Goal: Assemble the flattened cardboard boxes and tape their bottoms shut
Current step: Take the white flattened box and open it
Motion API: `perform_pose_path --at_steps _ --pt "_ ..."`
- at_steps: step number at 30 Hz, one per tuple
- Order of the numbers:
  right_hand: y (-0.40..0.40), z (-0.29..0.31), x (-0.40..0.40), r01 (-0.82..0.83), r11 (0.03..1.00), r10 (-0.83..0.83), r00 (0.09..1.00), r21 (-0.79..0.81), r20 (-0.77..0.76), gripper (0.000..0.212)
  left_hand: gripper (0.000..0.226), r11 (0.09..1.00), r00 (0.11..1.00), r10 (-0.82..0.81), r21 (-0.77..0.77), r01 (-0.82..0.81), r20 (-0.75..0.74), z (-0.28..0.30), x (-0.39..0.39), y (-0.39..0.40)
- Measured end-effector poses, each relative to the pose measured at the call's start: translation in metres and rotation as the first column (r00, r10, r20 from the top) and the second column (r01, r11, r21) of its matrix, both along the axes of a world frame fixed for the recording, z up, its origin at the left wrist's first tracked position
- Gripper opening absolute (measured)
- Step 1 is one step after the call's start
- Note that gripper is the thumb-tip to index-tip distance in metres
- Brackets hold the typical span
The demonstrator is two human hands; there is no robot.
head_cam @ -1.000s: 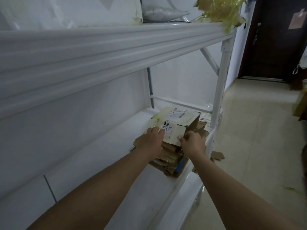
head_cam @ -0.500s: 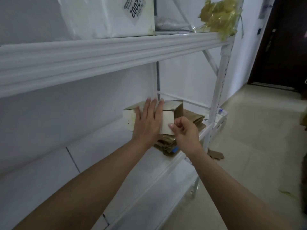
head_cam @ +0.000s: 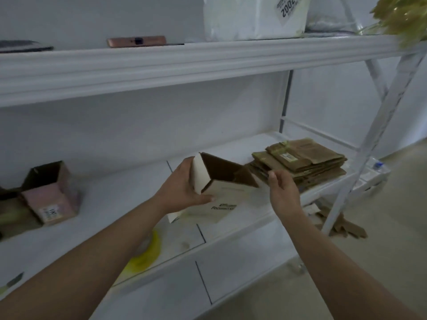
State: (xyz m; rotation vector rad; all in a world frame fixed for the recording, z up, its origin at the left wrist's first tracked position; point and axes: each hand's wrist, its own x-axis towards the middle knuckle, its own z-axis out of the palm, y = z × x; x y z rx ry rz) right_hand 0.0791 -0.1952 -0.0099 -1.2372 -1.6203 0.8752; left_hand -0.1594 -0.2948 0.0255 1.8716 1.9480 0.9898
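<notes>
A tilted label on the white package (head_cam: 254, 18) at the top shelf's right end reads "2002"; other print is blurred.

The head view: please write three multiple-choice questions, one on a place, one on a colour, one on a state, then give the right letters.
1. Where is the stack of flattened boxes?
A. on the floor
B. on the shelf, right of the hands
C. on the top shelf

2. What colour is the roll under the left arm?
A. yellow
B. red
C. black

3. The box held by the left hand is:
A. flat
B. opened up
C. taped shut

B: it lies on the shelf board.
A: the tape roll shows yellow.
B: the held box shows a hollow inside.
</notes>
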Motion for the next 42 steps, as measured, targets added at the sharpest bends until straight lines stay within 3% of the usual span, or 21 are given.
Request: perform_pose_path --at_steps 3,7,12,17,20,22,23,25,27,33,37,42 --pt "-0.015 -0.002 -0.035 -0.109 0.988 0.109 0.994 -0.106 -0.007 0.032 0.112 0.998 0.984 -0.037 -0.04 0.045 0.176 0.004 -0.022 -0.03" --pt "-0.029 0.003 -0.077 -0.19 0.944 0.141 0.972 -0.272 -0.189 0.036 0.103 0.997 0.936 -0.046 -0.049 0.067 0.35 0.004 -0.052 -0.063" --pt "-0.059 0.007 -0.149 -0.375 0.755 0.238 0.921 -0.538 -0.308 0.045 0.086 1.0 0.849 -0.026 0.007 0.026 0.527 0.001 -0.107 -0.109" --pt "-0.1 0.002 -0.253 -0.582 0.596 0.273 0.795 -0.553 -0.542 0.055 0.093 0.999 0.815 0.029 0.013 -0.045 0.578 -0.005 -0.193 -0.164" --pt "-0.13 0.0 -0.311 -0.669 0.515 0.307 0.727 -0.535 -0.614 0.064 0.069 0.999 0.772 0.012 0.024 -0.035 0.635 -0.01 -0.24 -0.199" --pt "-0.145 -0.004 -0.344 -0.627 0.536 0.313 0.77 -0.565 -0.557 0.076 0.044 0.995 0.698 0.078 -0.01 -0.101 0.712 -0.012 -0.256 -0.218" --pt "-0.154 -0.008 -0.357 -0.613 0.549 0.317 0.781 -0.567 -0.538 0.082 0.044 0.991 0.643 0.113 -0.038 -0.13 0.758 -0.014 -0.263 -0.225" --pt "-0.171 -0.014 -0.375 -0.6 0.532 0.306 0.794 -0.598 -0.526 0.087 0.061 0.985 0.538 0.134 -0.052 -0.164 0.833 -0.026 -0.278 -0.237" --pt "-0.181 -0.027 -0.386 -0.571 0.547 0.28 0.814 -0.613 -0.509 0.074 0.079 0.985 0.455 0.126 -0.056 -0.163 0.882 -0.035 -0.288 -0.249" --pt "-0.203 -0.043 -0.392 -0.558 0.556 0.29 0.825 -0.616 -0.485 0.06 0.103 0.978 0.412 0.205 -0.17 -0.121 0.888 -0.071 -0.296 -0.265" --pt "-0.21 -0.037 -0.394 -0.523 0.569 0.31 0.851 -0.635 -0.424 0.059 0.087 0.987 0.135 0.138 -0.126 -0.095 0.981 -0.077 -0.302 -0.271" --pt "-0.205 -0.03 -0.39 -0.514 0.559 0.367 0.857 -0.651 -0.361 0.035 0.051 0.97 0.208 0.231 -0.208 -0.13 0.95 -0.077 -0.297 -0.269"
